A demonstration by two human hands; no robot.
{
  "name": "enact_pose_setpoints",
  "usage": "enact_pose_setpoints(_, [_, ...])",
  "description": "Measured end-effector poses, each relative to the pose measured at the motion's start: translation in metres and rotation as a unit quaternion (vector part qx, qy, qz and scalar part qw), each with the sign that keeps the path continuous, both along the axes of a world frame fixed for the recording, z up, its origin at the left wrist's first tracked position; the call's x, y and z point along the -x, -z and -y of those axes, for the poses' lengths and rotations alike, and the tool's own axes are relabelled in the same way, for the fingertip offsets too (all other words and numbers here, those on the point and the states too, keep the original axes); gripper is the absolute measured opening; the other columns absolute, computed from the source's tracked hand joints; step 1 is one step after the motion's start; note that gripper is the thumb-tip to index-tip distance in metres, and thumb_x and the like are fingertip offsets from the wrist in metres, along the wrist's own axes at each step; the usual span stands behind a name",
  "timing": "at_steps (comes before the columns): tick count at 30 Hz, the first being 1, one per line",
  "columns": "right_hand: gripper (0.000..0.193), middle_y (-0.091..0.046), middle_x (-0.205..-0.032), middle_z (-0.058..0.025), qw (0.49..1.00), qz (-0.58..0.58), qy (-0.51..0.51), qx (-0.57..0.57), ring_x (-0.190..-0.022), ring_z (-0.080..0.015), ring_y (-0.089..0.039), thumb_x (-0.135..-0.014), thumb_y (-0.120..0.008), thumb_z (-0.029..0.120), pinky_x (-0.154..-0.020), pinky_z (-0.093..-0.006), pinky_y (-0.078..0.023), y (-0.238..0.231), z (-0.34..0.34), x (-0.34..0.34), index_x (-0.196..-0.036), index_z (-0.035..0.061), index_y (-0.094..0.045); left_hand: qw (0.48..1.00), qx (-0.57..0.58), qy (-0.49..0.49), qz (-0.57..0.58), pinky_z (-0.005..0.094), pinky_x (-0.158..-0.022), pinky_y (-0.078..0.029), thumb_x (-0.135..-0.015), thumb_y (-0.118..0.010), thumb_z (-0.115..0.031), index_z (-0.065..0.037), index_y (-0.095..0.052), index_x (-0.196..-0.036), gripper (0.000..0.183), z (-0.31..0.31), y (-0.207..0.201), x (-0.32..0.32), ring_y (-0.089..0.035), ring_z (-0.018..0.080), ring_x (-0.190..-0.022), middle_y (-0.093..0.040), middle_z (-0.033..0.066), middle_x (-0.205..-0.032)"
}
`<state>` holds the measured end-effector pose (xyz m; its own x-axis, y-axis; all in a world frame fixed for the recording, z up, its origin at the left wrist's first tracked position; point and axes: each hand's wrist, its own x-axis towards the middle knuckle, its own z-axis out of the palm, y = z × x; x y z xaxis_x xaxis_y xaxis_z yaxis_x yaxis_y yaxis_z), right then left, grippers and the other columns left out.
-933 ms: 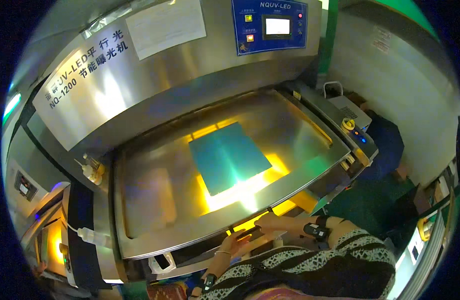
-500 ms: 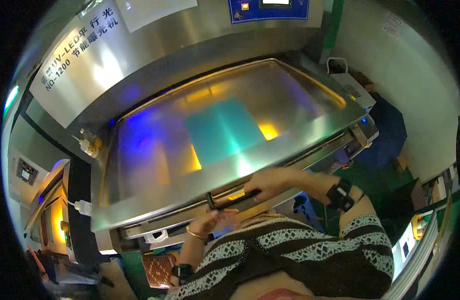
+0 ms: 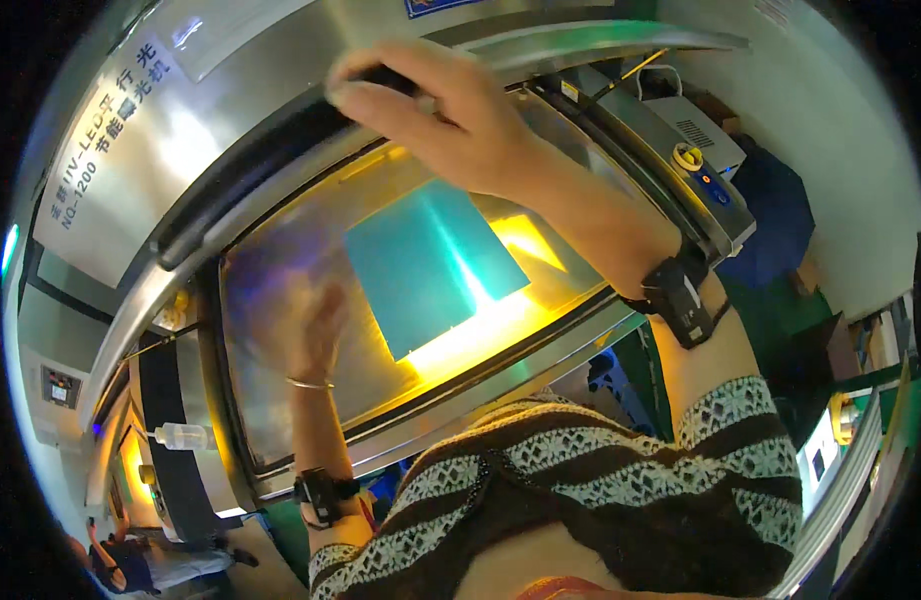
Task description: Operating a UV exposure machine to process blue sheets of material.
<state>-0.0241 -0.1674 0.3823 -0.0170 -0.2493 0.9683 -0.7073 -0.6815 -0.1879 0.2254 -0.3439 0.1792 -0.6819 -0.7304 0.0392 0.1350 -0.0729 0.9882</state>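
My right hand (image 3: 450,115) is raised at the far side of a large steel exposure machine, its thumb and fingers curled around a black handle (image 3: 388,78) on the lifted lid frame (image 3: 240,210). Under that arm, a flat teal sheet (image 3: 420,280) lies on the machine's glossy bed (image 3: 280,390), with yellow light along its near and right edges. My left hand (image 3: 318,325) hovers over or rests on the bed, left of the sheet. Motion smears its fingers, so I cannot make out their shape.
Left of the bed lies a clear squeeze bottle (image 3: 185,437). A small control box with a yellow button (image 3: 687,158) and a grey box (image 3: 695,130) stand at the right. Another person (image 3: 130,560) is at the lower left.
The lid frame has swung up from the bed, baring the sheet and bright yellow light. My right hand has moved up and away with its handle; my left has moved forward over the bed.
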Motion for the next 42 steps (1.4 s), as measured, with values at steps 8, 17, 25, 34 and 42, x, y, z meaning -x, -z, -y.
enact_pose_setpoints(8, [0.031, -0.059, -0.076, -0.0153, 0.996, 0.017, -0.001, 0.088, -0.073, -0.0339, -0.057, -0.072, -0.065, 0.028, -0.067, -0.0421, -0.046, -0.027, 0.036, 0.046, -0.085, 0.0016, -0.055, 0.924, -0.33, -0.108, 0.162, 0.0482, -0.081, -0.039, -0.072, -0.066, -0.031, -0.008, -0.056, -0.084, 0.028, 0.012, 0.172, -0.01, -0.054, 0.0237, -0.074, -0.055, 0.0061, -0.078])
enact_pose_setpoints(17, [0.04, -0.053, -0.107, -0.021, 0.841, 0.137, 0.203, -0.483, -0.101, -0.0362, -0.049, -0.078, -0.058, 0.023, -0.088, -0.043, -0.039, 0.32, 0.002, 0.102, -0.11, 0.0001, -0.051, 0.886, -0.414, -0.084, 0.192, 0.0428, -0.079, -0.041, -0.073, -0.065, -0.028, -0.01, -0.057, -0.076, 0.02, 0.0, 0.17, -0.013, -0.056, 0.0214, -0.074, -0.058, 0.0073, -0.077])
enact_pose_setpoints(25, [0.031, -0.059, -0.086, -0.0139, 0.787, 0.341, 0.206, -0.471, -0.083, -0.0245, -0.054, -0.069, -0.053, 0.024, -0.075, -0.0363, -0.043, 0.441, -0.043, 0.137, -0.09, 0.0027, -0.06, 0.911, -0.377, -0.011, 0.167, 0.0287, -0.056, -0.043, -0.078, -0.063, -0.021, -0.008, -0.057, -0.09, 0.019, -0.009, 0.2, 0.016, -0.053, 0.0156, -0.066, -0.06, 0.0023, -0.082])
enact_pose_setpoints(34, [0.029, -0.061, -0.088, -0.003, 0.651, 0.687, -0.119, -0.3, -0.077, -0.0138, -0.058, -0.079, -0.061, 0.024, -0.07, -0.0328, -0.051, 0.441, -0.275, 0.133, -0.1, 0.0044, -0.056, 0.926, -0.208, 0.218, 0.228, 0.0285, -0.055, -0.042, -0.084, -0.057, -0.022, -0.004, -0.054, -0.103, 0.026, -0.11, 0.271, 0.11, -0.054, 0.0164, -0.079, -0.058, 0.0049, -0.095])
enact_pose_setpoints(42, [0.028, -0.058, -0.102, -0.0051, 0.593, 0.769, 0.161, 0.177, -0.091, -0.0186, -0.057, -0.085, -0.053, 0.015, -0.08, -0.0382, -0.048, 0.512, -0.547, -0.026, -0.11, 0.0047, -0.051, 0.848, 0.064, 0.461, 0.254, 0.0303, -0.068, -0.044, -0.086, -0.05, -0.029, -0.005, -0.057, -0.104, 0.031, -0.236, 0.274, 0.295, -0.056, 0.016, -0.074, -0.059, 0.0065, -0.082])
